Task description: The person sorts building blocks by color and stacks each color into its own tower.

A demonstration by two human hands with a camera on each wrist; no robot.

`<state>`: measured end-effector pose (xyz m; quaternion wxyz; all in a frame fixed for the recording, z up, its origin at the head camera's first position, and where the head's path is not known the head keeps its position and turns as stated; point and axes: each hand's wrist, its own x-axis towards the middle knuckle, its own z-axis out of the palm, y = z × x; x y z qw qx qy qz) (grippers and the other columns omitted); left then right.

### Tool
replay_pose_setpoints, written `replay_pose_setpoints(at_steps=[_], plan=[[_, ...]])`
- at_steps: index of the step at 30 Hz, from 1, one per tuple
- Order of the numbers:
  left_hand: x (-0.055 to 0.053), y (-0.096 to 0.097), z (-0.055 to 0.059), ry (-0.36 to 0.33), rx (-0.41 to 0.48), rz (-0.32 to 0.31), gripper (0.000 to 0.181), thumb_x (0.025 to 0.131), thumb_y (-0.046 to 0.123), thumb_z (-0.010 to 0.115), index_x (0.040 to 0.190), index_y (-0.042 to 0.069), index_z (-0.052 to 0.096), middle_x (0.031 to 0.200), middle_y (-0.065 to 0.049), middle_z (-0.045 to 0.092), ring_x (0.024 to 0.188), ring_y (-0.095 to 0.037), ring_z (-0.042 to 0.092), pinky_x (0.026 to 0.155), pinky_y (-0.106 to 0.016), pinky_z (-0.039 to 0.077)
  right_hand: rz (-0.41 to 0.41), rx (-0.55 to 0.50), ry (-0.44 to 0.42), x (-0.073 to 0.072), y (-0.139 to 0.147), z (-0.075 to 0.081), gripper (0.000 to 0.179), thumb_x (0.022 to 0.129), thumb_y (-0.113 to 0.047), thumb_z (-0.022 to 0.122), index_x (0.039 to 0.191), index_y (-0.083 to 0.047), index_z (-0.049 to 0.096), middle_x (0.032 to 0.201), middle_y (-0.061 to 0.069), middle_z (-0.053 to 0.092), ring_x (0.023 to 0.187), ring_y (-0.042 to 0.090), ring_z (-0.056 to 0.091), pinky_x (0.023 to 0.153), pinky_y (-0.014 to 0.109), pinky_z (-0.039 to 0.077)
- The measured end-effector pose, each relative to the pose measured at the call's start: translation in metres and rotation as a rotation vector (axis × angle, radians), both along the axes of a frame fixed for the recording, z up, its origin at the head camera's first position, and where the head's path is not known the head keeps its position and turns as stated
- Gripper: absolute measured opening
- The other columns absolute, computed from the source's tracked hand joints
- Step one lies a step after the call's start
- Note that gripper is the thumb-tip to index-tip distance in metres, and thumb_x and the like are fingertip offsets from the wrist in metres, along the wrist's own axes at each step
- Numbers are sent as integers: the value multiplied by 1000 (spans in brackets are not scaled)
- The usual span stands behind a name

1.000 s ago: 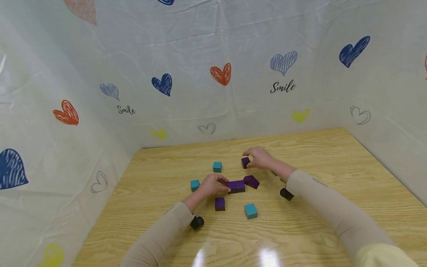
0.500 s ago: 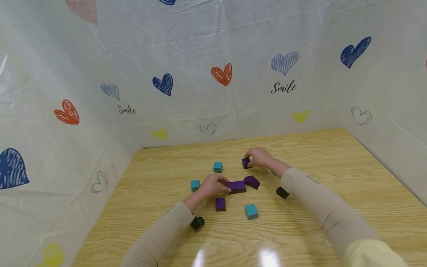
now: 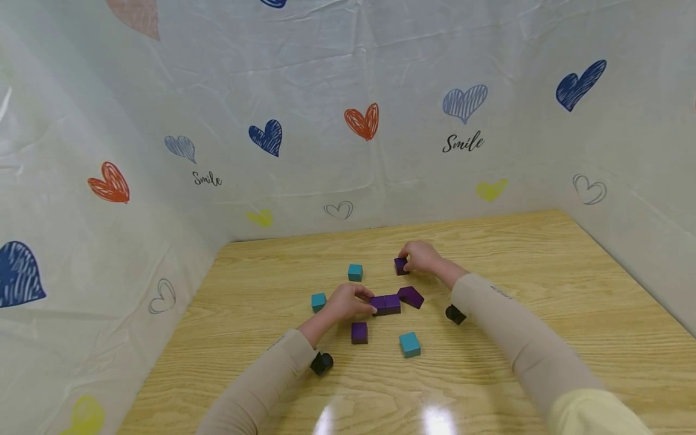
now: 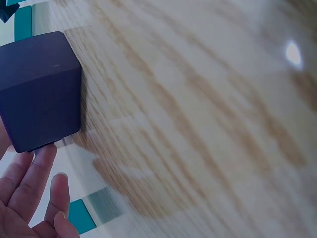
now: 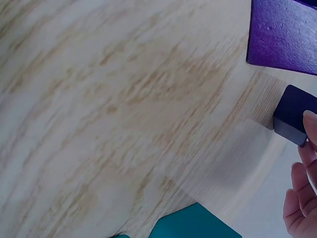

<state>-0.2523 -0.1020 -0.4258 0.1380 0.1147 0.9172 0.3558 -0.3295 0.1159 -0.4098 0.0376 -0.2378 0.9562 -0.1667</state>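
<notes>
In the head view my left hand (image 3: 345,302) pinches the left one of two purple cubes (image 3: 392,304) that touch side by side on the table. Farther back, my right hand (image 3: 423,257) grips another purple cube (image 3: 401,266) between thumb and fingers; the right wrist view shows this dark purple cube (image 5: 293,115) at the fingertips. A five-sided purple block (image 3: 410,296) lies just right of the pair. Nearer my left wrist sits a loose purple cube (image 3: 359,333). A large purple block (image 4: 44,94) partly covers my left fingers in the left wrist view.
Turquoise cubes stand around the purple ones: one behind (image 3: 355,272), one beside the left hand (image 3: 318,302), one in front (image 3: 410,344). Another turquoise block (image 5: 193,223) shows in the right wrist view. A curtain with printed hearts (image 3: 337,175) encloses the wooden table (image 3: 516,260).
My right fingers have come together on the far purple cube, and the right forearm has swung left, covering the turquoise piece beneath it. The left hand stays in place.
</notes>
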Motion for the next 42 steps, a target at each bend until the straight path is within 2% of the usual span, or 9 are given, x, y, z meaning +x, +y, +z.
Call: replay_pose_setpoints(at_steps=[10, 19, 28, 42], plan=[[-1, 0, -2, -4, 0, 8, 29, 75, 22, 76, 100, 10, 69, 93, 0, 66, 86, -14, 59, 77, -30, 49, 5, -4, -20, -5, 0, -6, 30, 80, -4, 68, 109, 2, 65, 108, 16, 64, 98, 30, 58, 84, 40, 47], [-1, 0, -2, -13, 15, 10, 28, 76, 21, 76, 101, 10, 69, 93, 0, 66, 87, -15, 59, 79, -31, 48, 23, -4, -29, 1, -1, -3, 27, 80, -7, 68, 107, 0, 66, 104, 14, 65, 92, 26, 60, 79, 39, 48], [-1, 0, -3, -12, 5, 14, 28, 75, 22, 76, 99, 11, 69, 93, 0, 66, 87, -15, 58, 79, -32, 48, 91, -64, -11, 16, -4, 3, 27, 79, -8, 69, 105, 1, 66, 101, 13, 66, 92, 27, 61, 76, 37, 50], [-1, -3, -8, 12, 4, -20, 29, 76, 22, 75, 102, 11, 67, 96, -1, 65, 87, -15, 60, 75, -30, 49, 152, -156, 7, 43, -15, 12, 28, 78, -11, 71, 103, 0, 67, 101, 12, 64, 88, 27, 59, 72, 32, 47]])
